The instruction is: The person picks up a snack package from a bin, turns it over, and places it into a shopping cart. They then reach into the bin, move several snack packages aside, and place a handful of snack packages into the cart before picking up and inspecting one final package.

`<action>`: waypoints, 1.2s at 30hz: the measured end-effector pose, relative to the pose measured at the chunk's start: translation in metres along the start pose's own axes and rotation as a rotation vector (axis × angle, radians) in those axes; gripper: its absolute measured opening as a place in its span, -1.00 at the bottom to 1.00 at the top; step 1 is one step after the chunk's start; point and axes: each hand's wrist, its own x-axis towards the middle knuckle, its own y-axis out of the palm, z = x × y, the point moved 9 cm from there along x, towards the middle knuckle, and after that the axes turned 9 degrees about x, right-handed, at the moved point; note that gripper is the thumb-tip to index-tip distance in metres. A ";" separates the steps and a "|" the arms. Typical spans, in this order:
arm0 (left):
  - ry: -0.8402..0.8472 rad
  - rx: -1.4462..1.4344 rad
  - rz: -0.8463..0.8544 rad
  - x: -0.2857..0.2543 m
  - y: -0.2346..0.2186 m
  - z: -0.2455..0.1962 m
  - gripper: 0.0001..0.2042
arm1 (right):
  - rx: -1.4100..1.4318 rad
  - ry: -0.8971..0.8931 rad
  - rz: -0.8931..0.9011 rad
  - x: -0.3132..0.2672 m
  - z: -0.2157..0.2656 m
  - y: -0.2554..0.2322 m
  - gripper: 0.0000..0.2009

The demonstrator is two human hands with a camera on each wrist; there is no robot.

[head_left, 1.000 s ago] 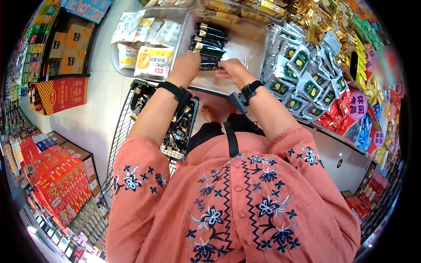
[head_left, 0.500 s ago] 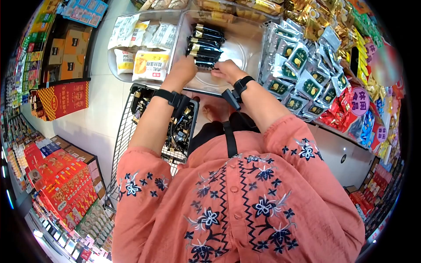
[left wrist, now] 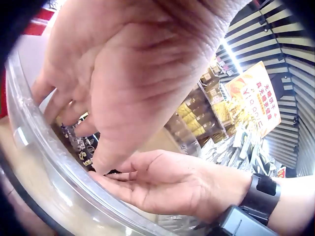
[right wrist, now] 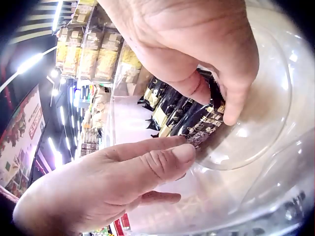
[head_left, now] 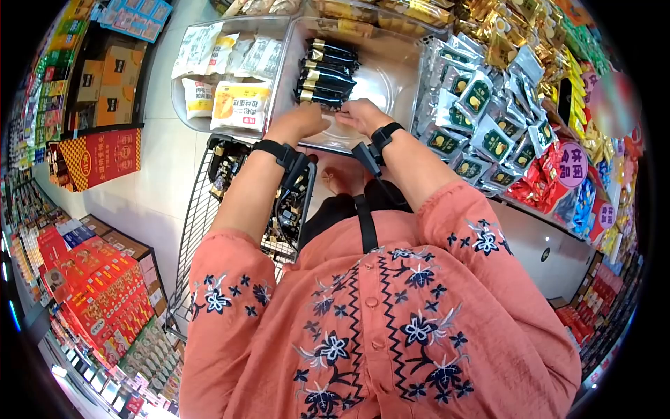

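Several black packets (head_left: 326, 70) with gold markings lie stacked in a row inside a clear plastic bin (head_left: 380, 70). At the right end of the nearest black packet (right wrist: 199, 125), my right hand (head_left: 366, 115) pinches it between thumb and fingers. My left hand (head_left: 303, 120) is along the packet's near side, over the bin's front part. In the right wrist view, the left hand's fairly straight thumb and fingers (right wrist: 170, 164) touch the packet's near edge. The left hand's palm hides much of the packet in the left wrist view.
To the left, another clear bin (head_left: 180, 105) holds white and yellow packages. Silver packets (head_left: 478, 98) are heaped on the right, with gold ones (head_left: 502, 42) behind. A wire shopping cart (head_left: 192, 230) containing dark packets stands below on the left. The bin's curved front rim (left wrist: 54, 157) runs below the hands.
My left hand has shifted from the packet's left end toward the right hand and closer to my body. The right hand stays near the packet's right end; the row remains in the bin.
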 end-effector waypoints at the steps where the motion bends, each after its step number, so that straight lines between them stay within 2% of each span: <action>1: -0.004 -0.004 0.050 0.001 0.005 0.002 -0.50 | -0.031 0.010 0.011 -0.001 -0.001 0.001 -0.83; 3: -0.011 -0.014 0.144 0.003 0.009 0.005 -0.48 | -0.095 0.025 0.034 -0.003 0.002 0.002 -0.86; 6: -0.005 -0.023 0.192 0.001 0.007 0.005 -0.45 | -0.168 0.018 0.029 -0.011 0.007 0.000 -0.84; 9: -0.011 -0.064 0.178 -0.001 0.007 0.005 -0.45 | -0.360 -0.029 0.031 -0.018 0.018 -0.001 -0.73; 12: 0.046 -0.081 0.179 0.002 0.013 0.004 -0.43 | -0.449 -0.136 -0.032 -0.024 0.032 -0.002 -0.53; 15: 0.054 -0.062 0.230 0.005 0.016 0.002 -0.37 | -0.375 -0.193 -0.060 -0.028 0.041 -0.001 -0.37; 18: 0.037 -0.067 0.286 0.008 0.018 0.002 -0.36 | -0.306 -0.150 -0.005 -0.027 0.040 0.004 -0.46; 21: 0.025 -0.080 0.243 0.013 0.019 0.007 -0.36 | -0.287 -0.125 0.045 -0.027 0.039 0.010 -0.52; 30: 0.028 -0.069 0.286 0.007 0.015 0.005 -0.39 | -0.283 -0.107 0.118 -0.022 0.035 0.009 -0.57; 33: 0.065 -0.093 0.216 0.000 0.001 0.005 -0.44 | -0.365 -0.059 0.088 -0.014 0.034 -0.001 -0.65; 36: 0.199 -0.237 -0.002 -0.025 -0.032 -0.002 -0.51 | -0.399 -0.110 0.134 -0.015 0.040 -0.005 -0.60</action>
